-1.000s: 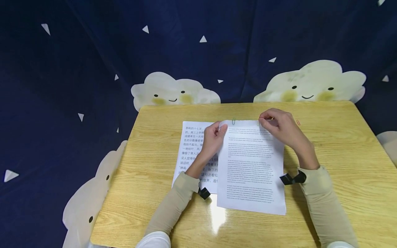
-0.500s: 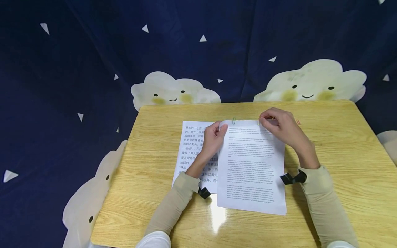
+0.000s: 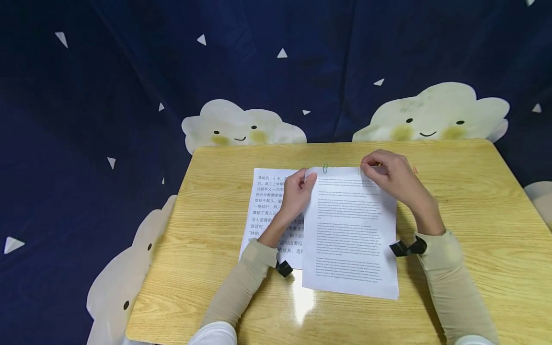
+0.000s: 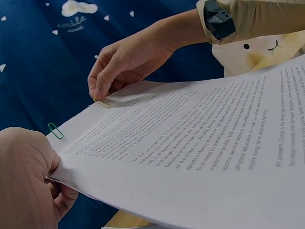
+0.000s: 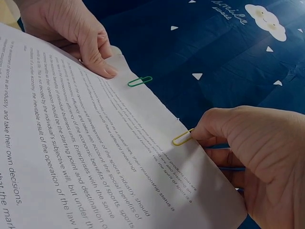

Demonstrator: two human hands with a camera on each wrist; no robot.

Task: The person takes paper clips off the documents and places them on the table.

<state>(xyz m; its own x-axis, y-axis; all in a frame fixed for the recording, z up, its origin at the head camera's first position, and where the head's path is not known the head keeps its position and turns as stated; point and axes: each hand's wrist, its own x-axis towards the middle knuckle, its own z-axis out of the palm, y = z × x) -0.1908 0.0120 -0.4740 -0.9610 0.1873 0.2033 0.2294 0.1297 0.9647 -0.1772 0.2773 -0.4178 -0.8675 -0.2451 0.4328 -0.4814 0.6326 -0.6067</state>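
While the upper left corner of the English-printed paper (image 3: 349,230) is pinched between thumb and fingers by the left hand (image 3: 297,191), the yellow paper clip (image 5: 182,137) on its top edge is gripped at the outer end by the right hand (image 3: 390,172). The paper is held with its top end raised above the wooden table (image 3: 194,287), and its lines of small type are turned toward the person. A green paper clip (image 5: 139,81) is seated on the same edge — between the two hands, nearer the left one — with one end projecting past the paper.

The Chinese-printed sheet (image 3: 263,211) is laid on the table, its right part covered by the English-printed paper. Just beyond the right hand, a red paper clip (image 3: 415,169) can be seen on the table. A small black camera is worn at each wrist, and the background is filled by a navy curtain (image 3: 258,48) patterned with smiling clouds and white triangles.
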